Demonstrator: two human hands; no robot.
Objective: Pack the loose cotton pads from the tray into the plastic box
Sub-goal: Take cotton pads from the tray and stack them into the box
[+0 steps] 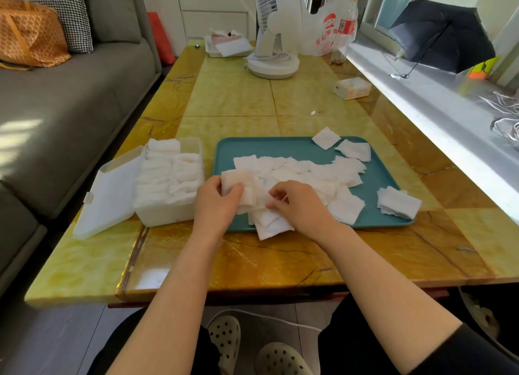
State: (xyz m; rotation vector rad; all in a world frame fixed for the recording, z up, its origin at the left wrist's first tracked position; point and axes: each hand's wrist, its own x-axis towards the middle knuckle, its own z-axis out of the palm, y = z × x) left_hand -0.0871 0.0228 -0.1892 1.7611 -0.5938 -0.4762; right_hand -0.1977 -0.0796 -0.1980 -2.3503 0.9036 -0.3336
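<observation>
Yellow table (280,256), left hand (214,203) gripping cotton pads (238,182), right hand (302,203) pinching pads on tray (376,178)

Sunlit living room.
A grey sofa (70,99) is seen left of the yellow marble surface (252,99); a bright windowsill (438,102) is lit at right.

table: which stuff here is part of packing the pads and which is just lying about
Job: cotton pads, teal tray, plastic box, left hand and right hand gripping pads.
Lying about: fan, bottle, small carton, plastic bag.
</observation>
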